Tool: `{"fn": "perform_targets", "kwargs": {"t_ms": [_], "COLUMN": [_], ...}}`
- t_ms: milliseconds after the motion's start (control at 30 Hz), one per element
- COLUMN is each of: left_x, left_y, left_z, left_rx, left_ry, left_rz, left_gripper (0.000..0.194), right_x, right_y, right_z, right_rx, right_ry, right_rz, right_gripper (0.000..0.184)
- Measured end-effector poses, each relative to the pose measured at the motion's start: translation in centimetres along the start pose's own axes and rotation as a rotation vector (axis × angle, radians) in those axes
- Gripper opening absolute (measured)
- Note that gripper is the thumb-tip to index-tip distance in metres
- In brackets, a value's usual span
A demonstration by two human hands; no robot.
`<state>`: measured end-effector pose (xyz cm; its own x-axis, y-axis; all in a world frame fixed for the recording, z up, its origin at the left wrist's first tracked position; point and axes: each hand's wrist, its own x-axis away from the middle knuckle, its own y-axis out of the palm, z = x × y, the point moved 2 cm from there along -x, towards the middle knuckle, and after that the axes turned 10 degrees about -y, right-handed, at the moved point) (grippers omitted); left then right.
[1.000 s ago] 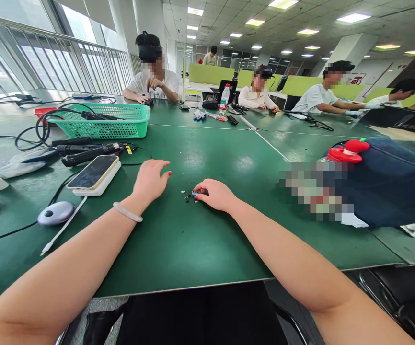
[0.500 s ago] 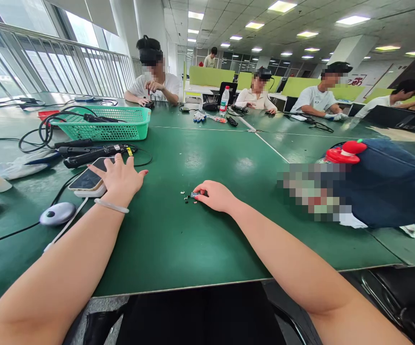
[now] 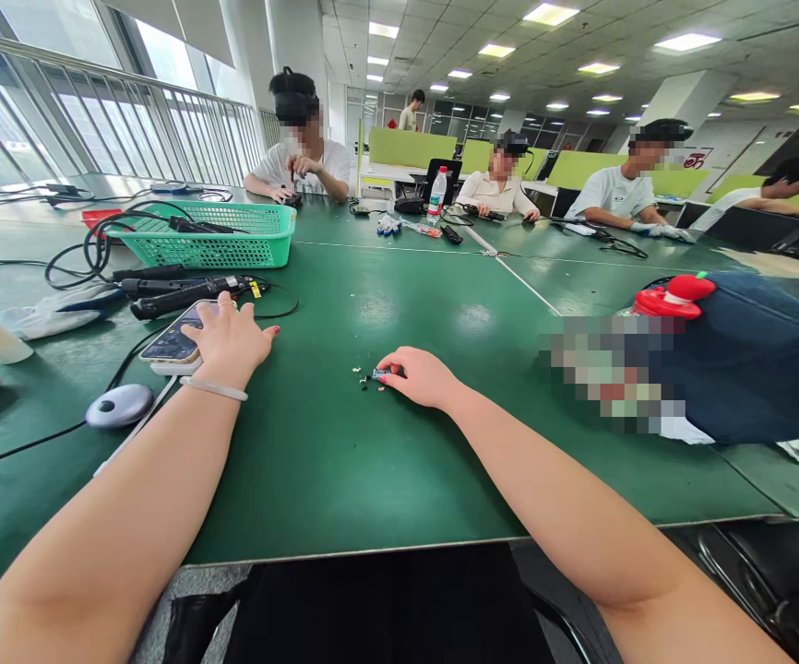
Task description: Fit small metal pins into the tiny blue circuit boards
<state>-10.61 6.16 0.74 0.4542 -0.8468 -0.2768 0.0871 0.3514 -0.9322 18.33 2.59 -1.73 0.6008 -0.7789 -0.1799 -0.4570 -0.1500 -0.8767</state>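
With its fingers spread, my left hand (image 3: 230,341) lies over the right side of a phone (image 3: 172,339); its fingers touch or nearly touch it. The phone's screen is lit, and it rests on a white block (image 3: 176,368) with a white cable. Near the middle of the table, my right hand (image 3: 419,373) pinches a small blue piece like a tiny circuit board (image 3: 380,374) between thumb and fingertips, at the table surface. Tiny black, white and reddish bits (image 3: 363,385) lie just left of it. My fingers hide part of the blue piece.
Left stand a green basket (image 3: 212,244) with cables, black handheld devices (image 3: 184,295), white gloves (image 3: 53,314) and a round grey puck (image 3: 121,406). A dark blue bag (image 3: 759,360) lies right. Several people sit across the table; a water bottle (image 3: 436,195) stands there.
The phone's screen has gone from dark to lit, and the phone has shifted slightly on the white block under my left hand. My right hand keeps its pinch. The whole view has shifted slightly.
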Motion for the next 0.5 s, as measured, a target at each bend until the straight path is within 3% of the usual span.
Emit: {"fn": "perform_targets", "kwargs": {"t_ms": [200, 500], "left_x": [-0.24, -1.03], "left_y": [-0.13, 0.57], "left_z": [0.1, -0.61], "left_rx": [0.061, 0.009], "left_ry": [0.065, 0.024], "left_rz": [-0.022, -0.052], "left_gripper": [0.07, 0.07], "right_x": [-0.01, 0.03], "right_y": [0.05, 0.05], "right_z": [-0.04, -0.04], "right_rx": [-0.008, -0.002], "right_ry": [-0.002, -0.001], "right_rz": [0.009, 0.01], "right_gripper": [0.021, 0.022]}}
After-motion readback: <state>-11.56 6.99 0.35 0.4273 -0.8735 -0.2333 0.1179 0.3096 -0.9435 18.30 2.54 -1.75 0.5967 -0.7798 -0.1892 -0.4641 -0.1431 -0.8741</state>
